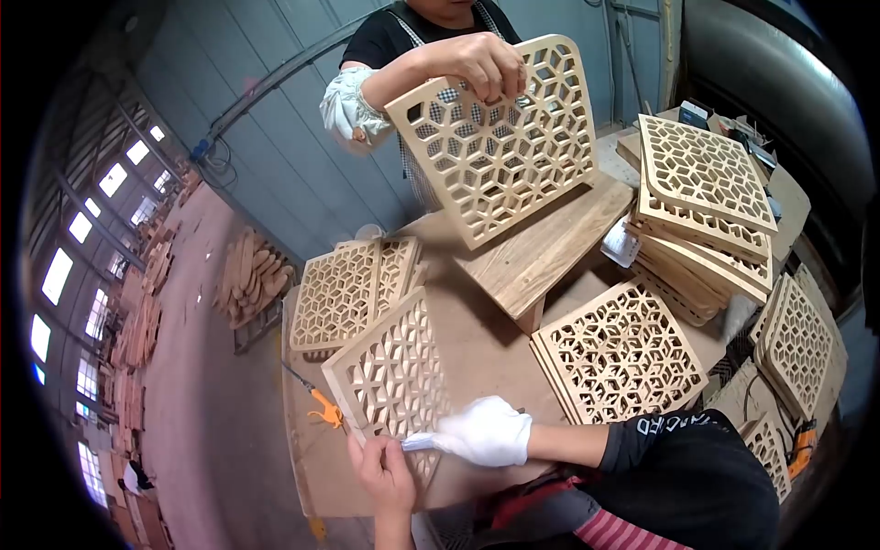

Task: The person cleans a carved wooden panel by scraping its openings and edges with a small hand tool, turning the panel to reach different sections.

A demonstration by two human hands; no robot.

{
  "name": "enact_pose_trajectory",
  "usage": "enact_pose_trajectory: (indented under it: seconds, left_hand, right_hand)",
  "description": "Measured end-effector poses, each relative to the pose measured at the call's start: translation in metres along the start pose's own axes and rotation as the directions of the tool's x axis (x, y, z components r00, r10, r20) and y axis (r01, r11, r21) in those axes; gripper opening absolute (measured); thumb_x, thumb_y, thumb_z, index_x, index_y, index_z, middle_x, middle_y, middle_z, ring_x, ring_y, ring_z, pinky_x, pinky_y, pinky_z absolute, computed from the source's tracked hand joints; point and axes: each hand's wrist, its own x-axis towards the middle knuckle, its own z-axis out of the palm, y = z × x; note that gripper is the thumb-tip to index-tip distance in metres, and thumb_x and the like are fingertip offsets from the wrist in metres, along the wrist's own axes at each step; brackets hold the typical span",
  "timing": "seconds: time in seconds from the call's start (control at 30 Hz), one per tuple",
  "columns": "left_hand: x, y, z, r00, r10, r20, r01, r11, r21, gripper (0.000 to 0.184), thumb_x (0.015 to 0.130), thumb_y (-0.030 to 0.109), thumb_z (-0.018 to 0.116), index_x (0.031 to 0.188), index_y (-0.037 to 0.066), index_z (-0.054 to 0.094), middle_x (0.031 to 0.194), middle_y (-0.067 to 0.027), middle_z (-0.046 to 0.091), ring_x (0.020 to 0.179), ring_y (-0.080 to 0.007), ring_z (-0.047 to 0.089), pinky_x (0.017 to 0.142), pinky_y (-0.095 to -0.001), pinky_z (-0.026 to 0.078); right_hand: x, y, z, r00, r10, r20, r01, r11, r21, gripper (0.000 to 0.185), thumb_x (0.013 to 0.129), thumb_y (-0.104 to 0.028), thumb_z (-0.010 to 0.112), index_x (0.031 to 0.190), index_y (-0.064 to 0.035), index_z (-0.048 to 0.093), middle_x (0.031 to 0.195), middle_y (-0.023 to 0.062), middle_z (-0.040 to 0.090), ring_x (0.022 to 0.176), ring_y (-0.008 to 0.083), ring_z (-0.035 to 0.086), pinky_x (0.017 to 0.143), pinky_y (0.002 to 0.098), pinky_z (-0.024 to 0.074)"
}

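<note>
A wooden lattice panel [390, 362] with cut-out star shapes stands tilted over the near part of the table. My bare left hand [383, 469] is closed on its lower left edge, thumb on the near face. My right hand [486, 431] wears a white glove and is closed around a thin whitish-blue strip [420, 442]. The strip lies against the panel's lower part, close to my left thumb. Its exact kind cannot be made out, and the glove is slightly blurred. An orange-handled tool [325, 410] lies left of the panel.
Across the table [330, 486], a co-worker's hand [481, 64] holds another lattice panel [504, 137] on a wooden stand [550, 247]. Stacked panels lie at left [335, 293], right [628, 353] and far right [706, 174]. An orange power tool [803, 447] is at the right edge.
</note>
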Motion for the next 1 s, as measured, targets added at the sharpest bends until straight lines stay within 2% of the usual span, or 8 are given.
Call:
enact_pose_trajectory:
  seconds: [0.17,0.27,0.37,0.53,0.6,0.67,0.87,1.0]
  left_hand:
    - [-0.004,-0.002,-0.002,0.997,-0.062,0.04,0.063,0.998,-0.007,0.012,0.092,0.007,0.056,0.082,0.0,0.054,0.091,-0.0092,0.046,0.078,-0.0202,0.047,0.07,-0.0301,0.039]
    - [-0.005,0.004,-0.003,0.98,-0.197,0.034,0.199,0.979,-0.051,0.011,0.089,0.007,0.058,0.081,0.0,0.059,0.088,-0.0197,0.058,0.096,-0.0355,0.052,0.095,-0.0443,0.039]
    - [-0.005,-0.001,-0.001,0.998,-0.061,0.021,0.061,0.998,0.001,0.011,0.091,0.006,0.056,0.082,0.0,0.054,0.093,-0.0101,0.045,0.079,-0.02,0.047,0.072,-0.0303,0.039]
    - [-0.004,0.001,-0.004,0.998,-0.029,0.05,0.03,0.999,-0.026,0.01,0.087,0.01,0.061,0.086,0.0,0.057,0.093,-0.0102,0.046,0.076,-0.0194,0.047,0.066,-0.0295,0.039]
    - [-0.001,0.009,-0.007,0.994,-0.079,0.079,0.084,0.995,-0.062,0.013,0.082,0.011,0.066,0.087,0.0,0.06,0.096,-0.014,0.049,0.082,-0.0243,0.049,0.072,-0.0326,0.041]
    - [0.001,0.014,-0.007,0.977,-0.189,0.096,0.199,0.973,-0.113,0.019,0.075,0.012,0.073,0.085,0.0,0.064,0.102,-0.0216,0.054,0.095,-0.0343,0.053,0.085,-0.0388,0.044]
    - [0.0,0.01,-0.009,0.978,-0.158,0.133,0.165,0.985,-0.043,0.012,0.071,0.008,0.074,0.076,-0.001,0.067,0.106,-0.0211,0.054,0.094,-0.0346,0.057,0.083,-0.0384,0.045]
    - [-0.001,0.013,-0.008,0.981,-0.147,0.124,0.161,0.981,-0.106,0.01,0.072,0.006,0.073,0.075,-0.001,0.066,0.11,-0.0239,0.055,0.1,-0.0348,0.057,0.089,-0.038,0.044]
  right_hand:
    - [-0.002,-0.011,-0.005,0.997,0.079,0.006,-0.079,0.996,0.043,0.032,0.099,-0.039,0.044,0.091,-0.0118,0.059,0.072,0.0156,0.064,0.067,0.0388,0.063,0.062,0.0499,0.0489]
    - [0.0,-0.009,-0.007,0.997,0.065,0.043,-0.064,0.998,-0.027,0.032,0.098,-0.04,0.046,0.088,-0.0115,0.059,0.069,0.0152,0.063,0.063,0.038,0.062,0.06,0.05,0.0488]
    - [0.001,-0.005,-0.001,0.998,-0.019,-0.054,0.015,0.997,-0.076,0.033,0.097,-0.039,0.048,0.083,-0.011,0.059,0.063,0.0147,0.061,0.057,0.0371,0.061,0.055,0.0492,0.0483]
    - [-0.002,0.0,0.006,0.984,-0.133,-0.119,0.115,0.982,-0.153,0.032,0.096,-0.037,0.052,0.079,-0.0101,0.058,0.056,0.0139,0.058,0.05,0.0366,0.059,0.049,0.0481,0.0466]
    - [-0.003,0.0,0.003,0.981,-0.144,-0.13,0.121,0.978,-0.17,0.032,0.095,-0.037,0.053,0.078,-0.0099,0.057,0.055,0.0139,0.057,0.05,0.0363,0.059,0.048,0.0479,0.0463]
    - [-0.003,-0.006,-0.003,0.981,-0.15,-0.122,0.123,0.971,-0.204,0.032,0.095,-0.037,0.053,0.077,-0.0099,0.056,0.053,0.0137,0.056,0.049,0.0358,0.058,0.048,0.0476,0.0463]
    - [-0.005,-0.004,0.003,0.974,-0.16,-0.162,0.13,0.974,-0.184,0.032,0.094,-0.036,0.055,0.076,-0.0101,0.055,0.051,0.0129,0.054,0.047,0.0349,0.057,0.048,0.047,0.0467]
    - [-0.006,-0.005,0.005,0.978,-0.153,-0.145,0.128,0.977,-0.172,0.031,0.093,-0.038,0.055,0.077,-0.0113,0.056,0.053,0.012,0.055,0.048,0.0353,0.058,0.047,0.0473,0.0466]
